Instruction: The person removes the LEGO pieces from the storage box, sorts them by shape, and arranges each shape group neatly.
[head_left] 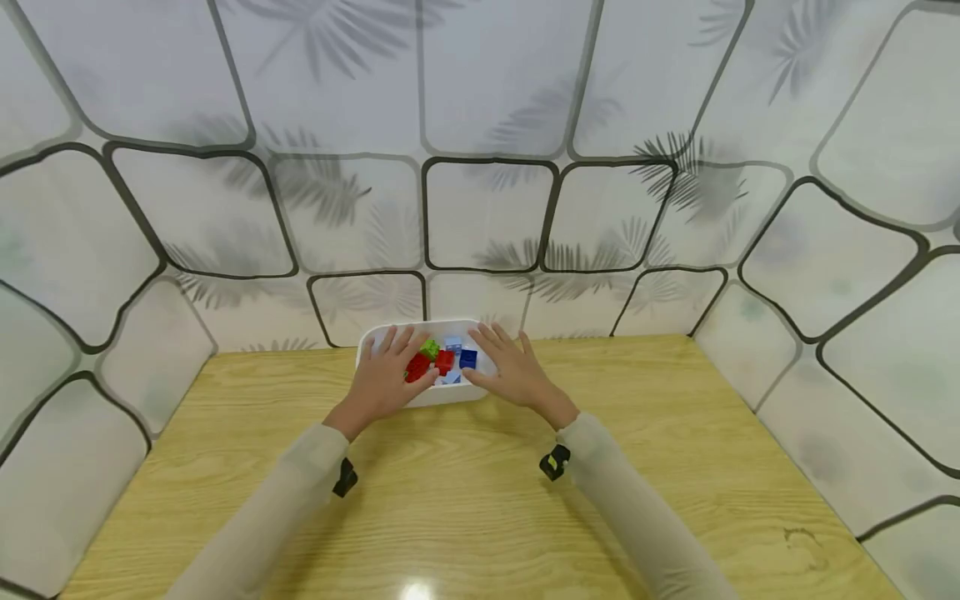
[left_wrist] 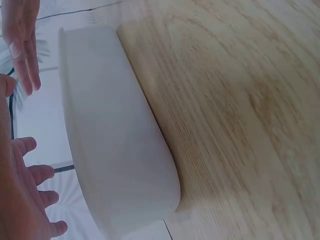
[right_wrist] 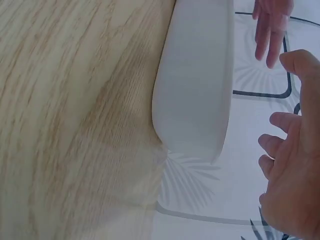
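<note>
A: Where's the box [head_left: 450, 396]?

B: At the far side of the table [head_left: 450, 508], close by the patterned wall [head_left: 480, 217]. Its ends are partly hidden under the hands.

A: Can you see what's in it?

B: Only from the head view. There's a green block [head_left: 430, 348], a red block [head_left: 444, 361], a dark blue block [head_left: 468, 359], and pale blue pieces [head_left: 453, 342] behind and in front. The red piece [head_left: 417, 367] by the left thumb is partly covered, so its outline is hard to make out. Both wrist views catch just the box's outer side, with its inside out of sight.

A: And the left hand [head_left: 384, 377]?

B: Released. Palm down over the left end, fingers spread, thumb reaching inward above the blocks. Its wrist view cuts the hand off at the edge, but the fingertips show clear of the rim, gently bent.

A: The right hand [head_left: 517, 373]?

B: Released too, fingers fanned over the right end, thumb pointing toward the other thumb. In its wrist view the fingers bend a little and stand apart from the rim; part of the hand runs out of frame.

A: The arms?

B: Pale sleeves [head_left: 273, 492], cut off at the bottom of the head view.
</note>
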